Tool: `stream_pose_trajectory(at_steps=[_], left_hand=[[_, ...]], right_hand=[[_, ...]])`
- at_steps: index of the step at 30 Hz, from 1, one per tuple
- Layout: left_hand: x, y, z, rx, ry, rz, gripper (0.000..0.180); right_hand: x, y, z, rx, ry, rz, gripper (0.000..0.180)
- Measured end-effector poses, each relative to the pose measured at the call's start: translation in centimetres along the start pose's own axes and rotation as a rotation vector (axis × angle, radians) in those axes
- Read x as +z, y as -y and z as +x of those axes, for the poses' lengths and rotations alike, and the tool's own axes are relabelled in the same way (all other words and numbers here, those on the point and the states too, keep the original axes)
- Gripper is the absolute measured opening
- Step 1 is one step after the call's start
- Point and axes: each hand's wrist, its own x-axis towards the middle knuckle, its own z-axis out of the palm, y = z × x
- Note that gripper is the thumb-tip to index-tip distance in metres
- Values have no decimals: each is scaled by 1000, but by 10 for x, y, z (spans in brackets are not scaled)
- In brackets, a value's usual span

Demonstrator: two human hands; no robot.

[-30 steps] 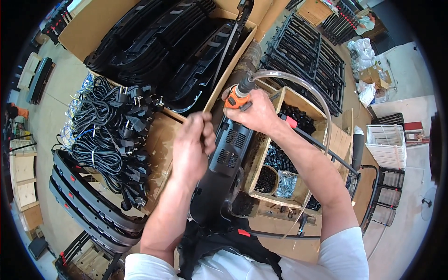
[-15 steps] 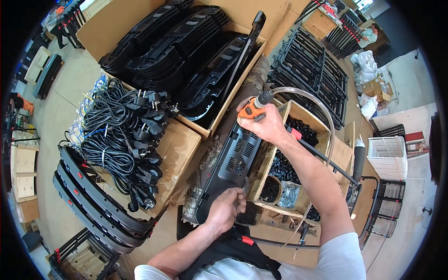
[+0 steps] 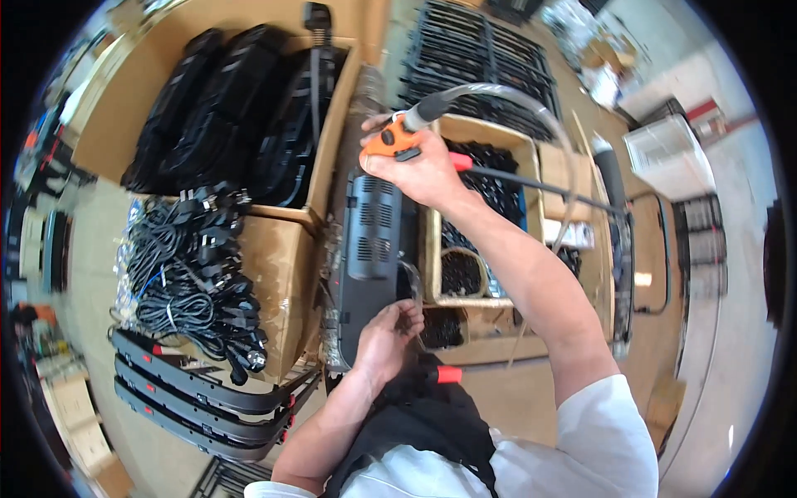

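A long black plastic housing (image 3: 336, 286) with vent slots lies lengthwise in front of me. Wrapped in my right hand (image 3: 423, 170) is an orange screwdriver-like power tool (image 3: 390, 143), held over the far end of the housing; a clear hose (image 3: 506, 93) curves away from it. What its tip meets is hidden under the hand. At the near end, my left hand (image 3: 386, 336) rests by the housing's right edge, fingers curled together; whatever they pinch is too small to tell.
Right of the housing stands a wooden parts box (image 3: 488, 300) of small black pieces. On the left are bundled power cables (image 3: 187, 266) on cardboard, a carton (image 3: 332, 166) of black plastic parts, and stacked curved panels (image 3: 199, 407). Black metal frames (image 3: 481, 66) lie beyond.
The whole view has turned, so the housing now runs more upright in the picture. My right hand keeps the orange tool at the far end; my left hand stays near the near end.
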Motion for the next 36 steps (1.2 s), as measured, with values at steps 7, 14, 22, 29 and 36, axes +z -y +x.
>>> stream_pose_trajectory(at_steps=[7, 14, 22, 29, 36], left_hand=[[16, 55, 44, -320, 56, 415, 23], [-16, 133, 125, -193, 41, 1183, 48], [126, 105, 132, 177, 299, 1559, 29], [161, 97, 320, 608, -33, 2096, 57], [157, 117, 376, 570, 46, 2524, 48]], right_hand=[[-103, 67, -161, 49, -332, 11, 52], [-168, 55, -251, 104, -561, 141, 54], [-242, -50, -310, 223, -663, 189, 58], [-248, -127, -277, 339, -692, 339, 59], [-248, -228, -228, 503, -773, 502, 54]])
